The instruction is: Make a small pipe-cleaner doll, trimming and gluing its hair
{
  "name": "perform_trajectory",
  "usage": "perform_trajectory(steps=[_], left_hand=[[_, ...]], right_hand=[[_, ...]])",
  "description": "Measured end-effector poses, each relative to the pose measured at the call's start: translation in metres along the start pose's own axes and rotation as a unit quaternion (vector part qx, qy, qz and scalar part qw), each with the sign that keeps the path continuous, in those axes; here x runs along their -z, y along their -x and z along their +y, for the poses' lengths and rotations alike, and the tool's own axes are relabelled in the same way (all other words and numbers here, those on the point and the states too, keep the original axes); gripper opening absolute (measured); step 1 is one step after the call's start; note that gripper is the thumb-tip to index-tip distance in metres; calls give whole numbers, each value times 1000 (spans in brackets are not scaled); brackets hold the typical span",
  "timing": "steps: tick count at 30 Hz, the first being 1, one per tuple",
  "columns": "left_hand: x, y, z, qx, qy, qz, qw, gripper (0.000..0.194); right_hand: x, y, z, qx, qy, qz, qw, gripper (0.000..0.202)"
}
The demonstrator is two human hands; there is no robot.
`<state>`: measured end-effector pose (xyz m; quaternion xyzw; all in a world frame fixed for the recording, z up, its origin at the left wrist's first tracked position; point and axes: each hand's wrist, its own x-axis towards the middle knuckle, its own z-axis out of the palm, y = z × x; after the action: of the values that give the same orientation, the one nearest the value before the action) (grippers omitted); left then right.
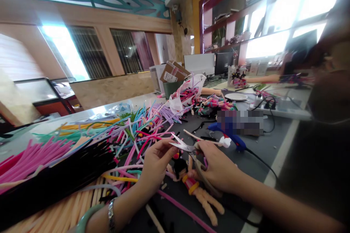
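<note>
My right hand [216, 164] is wrapped round a pair of scissors [183, 147], its blades spread apart and pointing left. Close by the blades, my left hand [155, 160] has thumb and fingertips pinched together; what they hold is too small to make out. Below the scissors lies a doll [191, 184] made of fuzzy pipe cleaners, with black hair, a pink and yellow outfit and peach legs. My right hand's fingers partly cover its upper side. A blue glue gun [226, 133] rests beyond my right hand, with a pale pipe cleaner [197, 136] in front of it.
Black pipe cleaners [62, 171] lie bundled at left, beside magenta ones [41, 156] and peach ones [65, 204]. Mixed coloured stems spread across the middle. Further back are a white plastic bag [176, 103], a white plate [236, 97], a cardboard box [173, 72] and a power strip [284, 111] with cords.
</note>
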<state>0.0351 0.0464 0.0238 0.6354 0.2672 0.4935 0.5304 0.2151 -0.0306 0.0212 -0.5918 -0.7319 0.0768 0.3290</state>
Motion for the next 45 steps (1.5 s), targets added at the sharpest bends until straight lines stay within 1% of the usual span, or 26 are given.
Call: perform_trajectory(steps=[6,13,19,24,28,32,34,41,45], left_hand=[[1,1,-2,3,25,5,1000,11],[0,0,1,4,10,-13,1000,8],[1,0,-3,2,0,-23,1000,7],[3,-1,-6,12,-2,-26,1000,8],[4,-2,-5,14,3,-35,999,8],[6,-2,-1,15,10,-63,998,9],[6,-3,1,18,15,-68,997,8],[7,-4,6,29,9,-61,998,2],[8,-5,6,25,-1,-50,998,6]], right_hand=[[1,2,0,-3,9,-22,1000,34],[1,1,0,-5,16,-20,1000,38],[2,0,-1,-19,15,-22,999,34],[3,1,1,-24,9,-27,999,38],[4,2,2,-15,15,-18,1000,35],[5,1,2,-8,28,-7,1000,32],[6,0,2,-3,30,2,1000,32],[7,0,2,6,39,27,999,37],[6,1,4,0,45,42,998,40]])
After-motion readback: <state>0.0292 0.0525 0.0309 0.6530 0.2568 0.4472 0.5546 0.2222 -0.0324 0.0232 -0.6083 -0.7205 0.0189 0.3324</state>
